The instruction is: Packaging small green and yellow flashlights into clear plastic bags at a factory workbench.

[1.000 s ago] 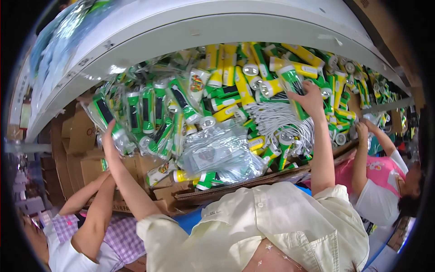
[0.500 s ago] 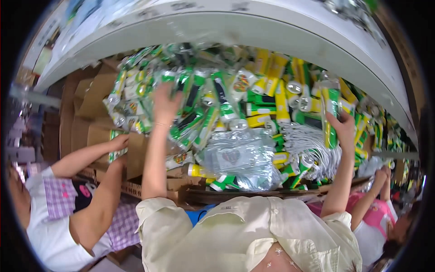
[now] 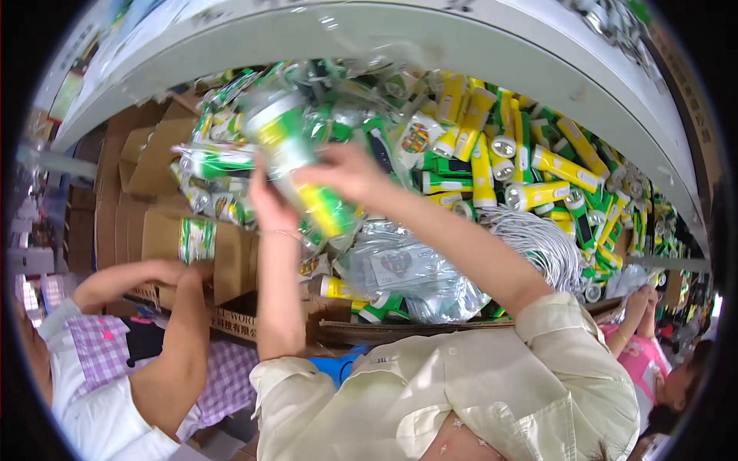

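Observation:
My right hand has crossed over to the left and closes around a yellow, green and white flashlight, smeared by motion. Just beside it, my left hand is closed, partly hidden by that flashlight. A green flashlight in a clear plastic bag sticks out from the left hand's far side. Beneath both hands lies a heap of bagged green flashlights. Loose yellow-and-green flashlights are piled to the right, near a bundle of white cords.
Clear plastic bags lie stacked near the front edge. At left, a co-worker's arms reach to an open cardboard box holding packed items. A pale shelf curves across the far side. Another person's hands are at far right.
My right hand swung from the right side to the left with the flashlight. My left hand drew back nearer with a bagged flashlight. The co-worker's hands at left dropped lower.

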Demonstrator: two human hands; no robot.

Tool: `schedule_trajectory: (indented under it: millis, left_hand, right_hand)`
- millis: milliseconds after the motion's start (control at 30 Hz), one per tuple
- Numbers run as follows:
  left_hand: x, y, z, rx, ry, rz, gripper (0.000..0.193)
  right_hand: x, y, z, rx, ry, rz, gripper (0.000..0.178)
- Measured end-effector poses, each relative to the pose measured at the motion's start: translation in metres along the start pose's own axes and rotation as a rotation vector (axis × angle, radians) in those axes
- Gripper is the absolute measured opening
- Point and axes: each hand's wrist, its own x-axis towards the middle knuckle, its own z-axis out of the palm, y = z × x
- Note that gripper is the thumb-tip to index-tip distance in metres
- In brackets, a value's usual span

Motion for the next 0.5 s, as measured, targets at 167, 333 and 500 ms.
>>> schedule_trajectory:
  millis: [167,333,500]
  left_hand:
    - [0.117,0.075,-0.158,0.096,-0.200,0.106,0.049]
    - [0.101,0.082,-0.115,0.846,0.335,0.538,0.054]
    - [-0.034,0.009,-0.032,0.978,-0.190,0.296,0.023]
  right_hand:
    - [0.062,0.012,0.091,-0.078,0.040,-0.192,0.078]
    - [0.031,0.025,0.029,-0.397,-0.070,-0.283,0.062]
    - [-0.077,0.082,-0.101,-0.916,0.230,-0.145,0.018]
